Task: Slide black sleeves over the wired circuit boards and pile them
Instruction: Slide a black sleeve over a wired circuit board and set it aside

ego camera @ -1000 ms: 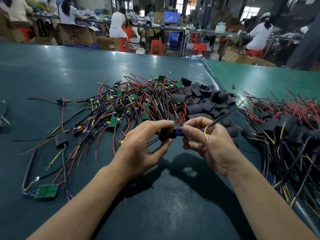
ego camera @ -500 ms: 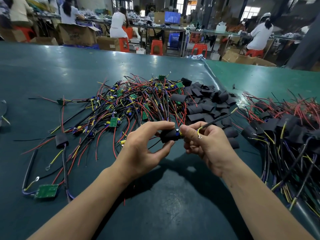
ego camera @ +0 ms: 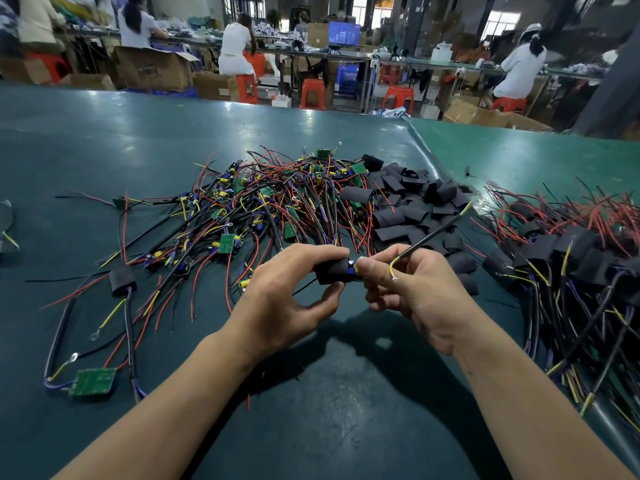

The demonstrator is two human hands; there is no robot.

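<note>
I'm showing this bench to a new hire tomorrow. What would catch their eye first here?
Probably the two bare hands at centre: the left hand grips a black sleeve while the right hand pinches the wired board at its mouth. Behind them sprawls a tangled heap of bare green circuit boards with red, yellow and black wires, beside a mound of loose black sleeves. At the right lies the pile of sleeved boards.

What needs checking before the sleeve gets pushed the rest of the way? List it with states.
1. Left hand grips sleeve: ok.
2. Right hand pinches board end: ok.
3. Board fully covered: not ok, blue part shows at the sleeve mouth.
4. Wires trail clear of the sleeve: ok.
5. Finished pile lies at right: ok.
6. Sleeve unsplit: cannot tell.
</note>
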